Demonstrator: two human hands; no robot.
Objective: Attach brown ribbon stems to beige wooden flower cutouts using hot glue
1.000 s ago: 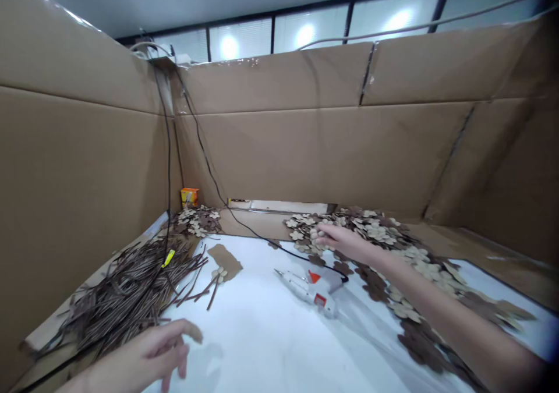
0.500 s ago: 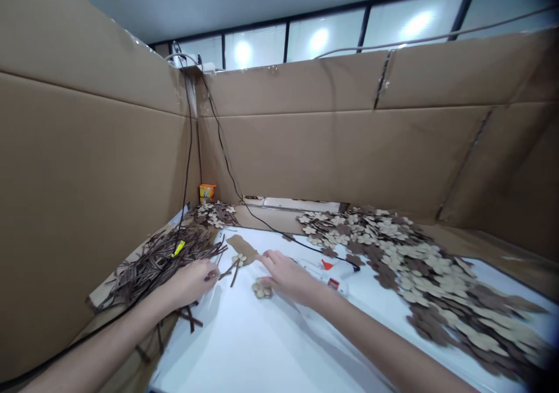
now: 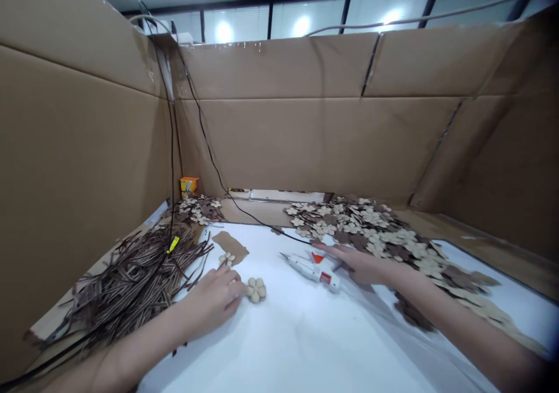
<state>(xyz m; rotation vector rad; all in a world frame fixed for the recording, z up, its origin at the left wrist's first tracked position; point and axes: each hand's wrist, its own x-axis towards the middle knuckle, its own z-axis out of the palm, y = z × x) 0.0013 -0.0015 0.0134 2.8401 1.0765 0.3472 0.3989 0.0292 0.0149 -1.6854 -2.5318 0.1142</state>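
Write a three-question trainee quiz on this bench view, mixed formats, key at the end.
1. Multiple choice: which is nearest the glue gun?
A) left hand
B) right hand
C) orange box

2. True or false: the loose pale flower lies between the left hand and the glue gun.

3. Fill in the blank: the tag above the heap of dark strips is ____ in colour.

Key: 1 B; 2 true; 3 yellow.
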